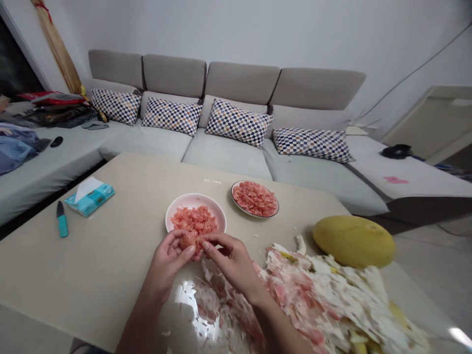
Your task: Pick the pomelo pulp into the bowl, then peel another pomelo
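Observation:
My left hand (170, 256) is wrapped around a piece of pink pomelo flesh (190, 241) at the near rim of a white bowl (170, 216). The fingertips of my right hand (225, 255) pinch the right side of that same piece. Loose pink pomelo pulp (195, 220) lies in the bowl. Just behind and to the right, a dark-rimmed plate (255, 214) carries a heap of similar pulp (255, 197). Scraps of membrane and small bits are scattered on the table below my hands.
A big pile of pomelo peel and pith (324, 295) covers the table's right side, with a whole yellow pomelo (354, 241) behind it. At the left lie a turquoise-handled knife (62, 223) and a tissue pack (92, 197). A sofa (228, 157) stands beyond the table (110, 265).

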Demonstrator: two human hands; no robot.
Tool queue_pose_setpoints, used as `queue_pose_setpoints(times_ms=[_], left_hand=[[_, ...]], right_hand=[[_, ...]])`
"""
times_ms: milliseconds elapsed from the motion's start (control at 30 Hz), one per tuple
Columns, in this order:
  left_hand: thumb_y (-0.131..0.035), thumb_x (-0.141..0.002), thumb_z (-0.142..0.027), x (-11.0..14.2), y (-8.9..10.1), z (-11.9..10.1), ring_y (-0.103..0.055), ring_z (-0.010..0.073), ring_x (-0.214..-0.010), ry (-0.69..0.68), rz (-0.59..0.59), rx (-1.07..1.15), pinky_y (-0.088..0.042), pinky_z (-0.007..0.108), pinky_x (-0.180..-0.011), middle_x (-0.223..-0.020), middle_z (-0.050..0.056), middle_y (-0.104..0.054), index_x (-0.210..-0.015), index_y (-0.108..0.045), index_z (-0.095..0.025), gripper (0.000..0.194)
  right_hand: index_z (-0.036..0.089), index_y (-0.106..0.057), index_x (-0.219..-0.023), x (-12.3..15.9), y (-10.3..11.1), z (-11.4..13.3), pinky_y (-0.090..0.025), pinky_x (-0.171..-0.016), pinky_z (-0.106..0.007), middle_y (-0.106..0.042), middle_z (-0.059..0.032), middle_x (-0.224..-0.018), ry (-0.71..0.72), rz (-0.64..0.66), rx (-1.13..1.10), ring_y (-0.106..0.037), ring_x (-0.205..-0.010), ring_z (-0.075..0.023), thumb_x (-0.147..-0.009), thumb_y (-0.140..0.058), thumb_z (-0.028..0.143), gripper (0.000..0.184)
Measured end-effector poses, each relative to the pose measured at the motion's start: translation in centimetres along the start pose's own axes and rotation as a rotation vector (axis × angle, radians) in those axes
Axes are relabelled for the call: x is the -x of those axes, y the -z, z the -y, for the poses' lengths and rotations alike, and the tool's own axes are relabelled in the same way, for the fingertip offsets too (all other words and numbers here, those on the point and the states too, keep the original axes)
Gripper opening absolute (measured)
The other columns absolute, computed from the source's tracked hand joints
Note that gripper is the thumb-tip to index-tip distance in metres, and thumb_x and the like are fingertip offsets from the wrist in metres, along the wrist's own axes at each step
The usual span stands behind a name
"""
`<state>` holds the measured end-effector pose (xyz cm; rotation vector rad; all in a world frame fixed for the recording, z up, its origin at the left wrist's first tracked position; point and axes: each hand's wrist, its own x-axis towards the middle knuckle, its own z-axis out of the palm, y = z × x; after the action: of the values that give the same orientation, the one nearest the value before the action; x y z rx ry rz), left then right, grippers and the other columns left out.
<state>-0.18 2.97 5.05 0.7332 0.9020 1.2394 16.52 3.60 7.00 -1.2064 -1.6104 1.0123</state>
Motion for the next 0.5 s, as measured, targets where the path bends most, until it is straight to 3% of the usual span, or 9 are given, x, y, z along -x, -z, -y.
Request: queue_pose_setpoints(times_ms=[100,267,400,500], left_hand=[[-0.086,-0.065,-0.03,-0.1,0.0,0.0,-0.068,0.016,-0.077,0.004,-0.005,0.015,-0.056,0.028,-0.074,-0.091,0.003,-0.069,-0.1,-0.062,-0.018,0.044],[-0.087,-0.063,-0.03,-0.2,0.0,-0.1,-0.068,0.0155,-0.073,0.01,-0.018,0.027,-0.056,0.028,-0.073,-0.09,0.002,-0.068,-0.1,-0.062,-0.018,0.046],[-0.086,-0.065,-0.03,-0.1,0.2,-0.1,-0.069,0.0158,-0.076,0.02,-0.009,0.03,-0.056,0.029,-0.075,-0.089,0.001,-0.066,-0.102,-0.061,-0.019,0.046],[-0.084,-0.068,-0.03,0.1,0.1,-0.2,-0.068,0.0153,-0.077,0.046,0.004,0.038,-0.057,0.03,-0.077,-0.093,0.002,-0.065,-0.105,-0.061,-0.02,0.045]], right_hand=[[0.021,-0.076,-0.101,-0.4,0.0,-0.8,-0.055,-0.073,-0.033,-0.075,-0.0076,-0.099,-0.052,0.028,-0.084,-0.068,-0.085,-0.0202,-0.09,-0.061,0.044,0.029],[0.023,-0.076,-0.097,-0.8,0.0,-1.4,-0.054,-0.079,-0.032,-0.071,-0.0074,-0.107,-0.009,0.01,-0.13,-0.065,-0.094,-0.0206,-0.088,-0.064,0.047,0.028],[0.021,-0.076,-0.096,-0.9,-0.3,-1.4,-0.051,-0.06,-0.025,-0.07,-0.0067,-0.101,-0.106,0.049,-0.255,-0.063,-0.077,-0.0161,-0.085,-0.064,0.052,0.034],[0.02,-0.075,-0.097,-0.9,-0.6,-1.5,-0.05,-0.057,-0.024,-0.071,-0.0053,-0.092,-0.175,0.065,-0.32,-0.061,-0.069,-0.0143,-0.083,-0.066,0.054,0.037]])
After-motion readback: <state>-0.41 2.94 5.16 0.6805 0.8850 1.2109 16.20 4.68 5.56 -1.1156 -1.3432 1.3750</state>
